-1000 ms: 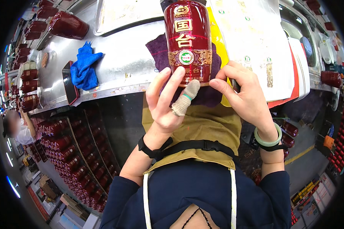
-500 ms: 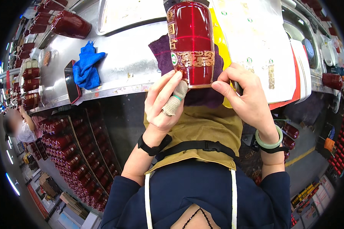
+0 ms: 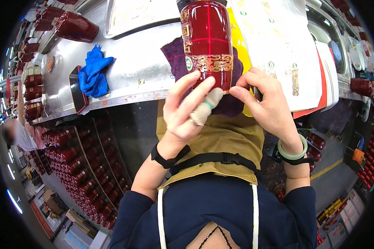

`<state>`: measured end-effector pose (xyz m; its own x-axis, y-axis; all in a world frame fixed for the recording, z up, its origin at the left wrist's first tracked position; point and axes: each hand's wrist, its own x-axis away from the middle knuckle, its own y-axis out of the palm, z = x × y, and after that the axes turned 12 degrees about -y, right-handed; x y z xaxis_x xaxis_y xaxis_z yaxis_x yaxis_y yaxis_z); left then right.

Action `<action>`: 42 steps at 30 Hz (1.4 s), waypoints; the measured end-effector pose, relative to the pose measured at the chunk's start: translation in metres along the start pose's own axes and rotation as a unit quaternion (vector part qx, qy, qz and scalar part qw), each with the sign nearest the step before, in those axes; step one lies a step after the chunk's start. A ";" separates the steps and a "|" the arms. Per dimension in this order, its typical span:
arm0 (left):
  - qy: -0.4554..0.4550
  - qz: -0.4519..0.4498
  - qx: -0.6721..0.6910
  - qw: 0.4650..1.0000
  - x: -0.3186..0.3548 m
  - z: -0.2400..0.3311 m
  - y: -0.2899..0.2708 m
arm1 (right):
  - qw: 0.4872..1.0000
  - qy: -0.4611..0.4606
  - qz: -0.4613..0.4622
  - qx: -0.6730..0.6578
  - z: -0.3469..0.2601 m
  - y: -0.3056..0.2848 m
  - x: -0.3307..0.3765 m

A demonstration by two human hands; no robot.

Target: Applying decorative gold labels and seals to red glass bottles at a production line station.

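Observation:
A glossy dark-red bottle (image 3: 210, 31) with gold ornament lies on a purple cloth (image 3: 172, 52), its base toward me. Thin bright red lines cross on its surface. My left hand (image 3: 189, 103) reaches to its lower end with fingers stretched and apart. One of those fingers wears a beige cloth finger sleeve (image 3: 207, 106) with a green band, resting against the base edge. At the base's right corner my right hand (image 3: 264, 97) is closed, thumb and forefinger pinched together. A small dark object shows between its curled fingers; its kind is unclear.
Right of the bottle lie white sheets (image 3: 274, 37) with gold and green decals, over a yellow sheet (image 3: 239, 37). Leftward are a blue cloth (image 3: 95, 72), a phone (image 3: 78, 89), a metal tray (image 3: 112, 20) and another red bottle (image 3: 76, 27). Bottle racks (image 3: 83, 166) stand lower left, near another person (image 3: 25, 135).
My left hand has shifted right along the bottle's base, its sleeved finger swinging toward the right corner. My right hand stays about where it was. The person at far left has moved an arm.

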<state>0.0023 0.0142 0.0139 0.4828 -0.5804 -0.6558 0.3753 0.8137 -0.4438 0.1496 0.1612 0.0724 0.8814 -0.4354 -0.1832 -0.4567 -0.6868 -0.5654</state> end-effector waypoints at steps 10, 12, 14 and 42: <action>-0.020 0.033 -0.028 0.999 0.014 -0.009 -0.005 | 1.000 -0.023 0.002 0.009 -0.004 -0.003 -0.002; -0.017 0.033 -0.034 0.999 0.015 -0.009 -0.006 | 1.000 0.007 -0.004 -0.002 -0.004 -0.002 -0.002; -0.018 0.037 -0.038 0.998 0.015 -0.007 -0.005 | 1.000 0.004 -0.006 0.004 -0.003 -0.002 -0.002; 0.007 0.037 -0.047 0.998 0.013 -0.007 -0.005 | 1.000 -0.028 0.004 0.002 -0.006 0.004 -0.005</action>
<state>0.0017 0.0030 0.0029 0.4944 -0.5187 -0.6975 0.2629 0.8541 -0.4488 0.1428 0.1571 0.0759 0.8829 -0.4075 -0.2331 -0.4638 -0.6804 -0.5674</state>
